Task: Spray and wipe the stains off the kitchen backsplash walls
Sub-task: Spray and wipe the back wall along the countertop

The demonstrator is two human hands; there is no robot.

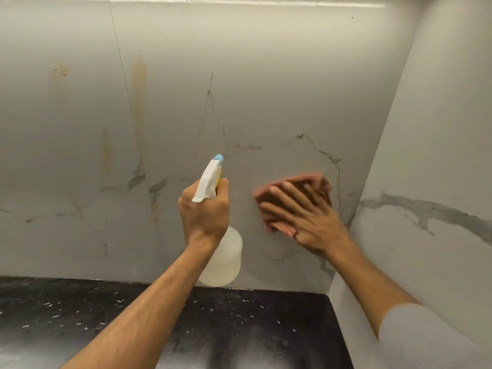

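Note:
My left hand grips the neck of a translucent spray bottle whose white trigger head with a blue nozzle points up at the marble-look backsplash. My right hand lies flat with spread fingers, pressing a reddish-brown cloth against the wall near the right corner; the cloth looks motion-blurred. Brownish stain streaks run down the wall at the upper left, with a smaller streak and a blotch beside them.
A black speckled countertop runs along the foot of the wall. A side wall with grey veining meets the backsplash in a corner at the right. A light strip glows along the top edge.

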